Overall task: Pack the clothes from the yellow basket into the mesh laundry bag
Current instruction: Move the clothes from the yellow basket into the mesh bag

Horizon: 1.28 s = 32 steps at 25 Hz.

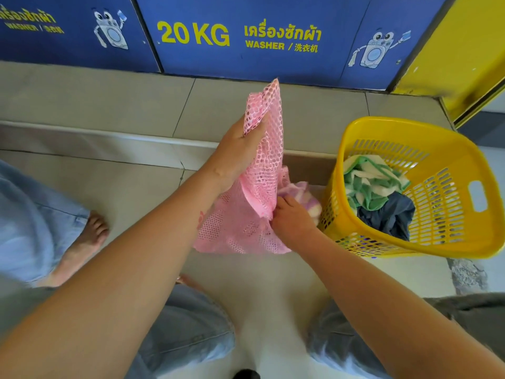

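A pink mesh laundry bag (246,228) rests on the tiled floor in the middle of the head view. My left hand (240,157) grips its upper edge and holds it up. My right hand (292,220) is at the bag's mouth, closed on a purple and white striped cloth (306,192) that lies partly against the bag. To the right stands the yellow basket (448,187), tilted toward me. Inside it lie a green and white cloth (369,181) and a dark blue garment (393,214).
Blue washer panels (246,36) labelled 20 KG line the back above a raised tiled step (109,138). A yellow panel (464,56) stands at the right. A bare foot (82,250) of another person in pale blue trousers is at the left. My knees are below.
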Available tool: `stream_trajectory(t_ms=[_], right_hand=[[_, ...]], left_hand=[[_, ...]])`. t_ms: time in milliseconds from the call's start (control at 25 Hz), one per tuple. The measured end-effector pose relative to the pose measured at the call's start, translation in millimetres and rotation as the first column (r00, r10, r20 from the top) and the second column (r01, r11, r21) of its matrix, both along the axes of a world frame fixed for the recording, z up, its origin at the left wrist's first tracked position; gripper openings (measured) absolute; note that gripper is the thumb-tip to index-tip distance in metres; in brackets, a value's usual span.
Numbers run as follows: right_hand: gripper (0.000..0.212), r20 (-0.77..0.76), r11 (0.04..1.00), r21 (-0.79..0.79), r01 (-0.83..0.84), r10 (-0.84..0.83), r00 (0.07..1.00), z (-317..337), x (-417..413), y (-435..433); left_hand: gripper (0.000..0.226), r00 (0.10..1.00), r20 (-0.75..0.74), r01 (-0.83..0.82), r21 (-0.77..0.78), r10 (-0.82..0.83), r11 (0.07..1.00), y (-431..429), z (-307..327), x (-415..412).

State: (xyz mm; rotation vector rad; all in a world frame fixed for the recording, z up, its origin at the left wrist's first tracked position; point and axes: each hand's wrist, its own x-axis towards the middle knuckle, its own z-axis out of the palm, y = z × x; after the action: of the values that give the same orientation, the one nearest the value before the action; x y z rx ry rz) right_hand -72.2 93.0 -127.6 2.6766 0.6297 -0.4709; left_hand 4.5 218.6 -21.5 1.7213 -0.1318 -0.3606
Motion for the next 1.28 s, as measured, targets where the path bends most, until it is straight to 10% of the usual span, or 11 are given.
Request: stream_trajectory(t_ms=[200,640,880,1040,1160,1280], right_hand=[[0.045,0.019,0.978,-0.2,0.054,-0.051,0.999,15,11,-8],[0.067,-0.093,0.722,0.428,0.543,-0.562,0.822,-60,10,-29],[0.131,-0.321,0.673,0.271,0.688,-0.611,0.724,-120,36,-40],[0.099,-0.45,0.671,0.211,0.711,-0.579,0.68,-132,62,-36],[0.048,-0.347,0.679,0.381,0.627,-0.523,0.778,-132,69,-23],[0.045,-0.2,0.611,0.547,0.572,-0.568,0.798,-110,62,-18]], left_hand=[[0.041,0.998,0.057,-0.026,0.088,0.021,0.996,14,-8,-6],[0.039,0.994,0.095,-0.088,0.494,0.047,0.865,48,-67,-5],[0.036,0.98,0.13,-0.199,0.563,0.153,0.802,62,-102,5],[0.033,0.971,0.114,-0.238,0.496,0.21,0.835,70,-118,10],[0.033,0.983,0.079,-0.184,0.514,0.167,0.838,70,-125,12],[0.036,0.992,0.06,-0.122,0.572,0.107,0.811,65,-125,17]])
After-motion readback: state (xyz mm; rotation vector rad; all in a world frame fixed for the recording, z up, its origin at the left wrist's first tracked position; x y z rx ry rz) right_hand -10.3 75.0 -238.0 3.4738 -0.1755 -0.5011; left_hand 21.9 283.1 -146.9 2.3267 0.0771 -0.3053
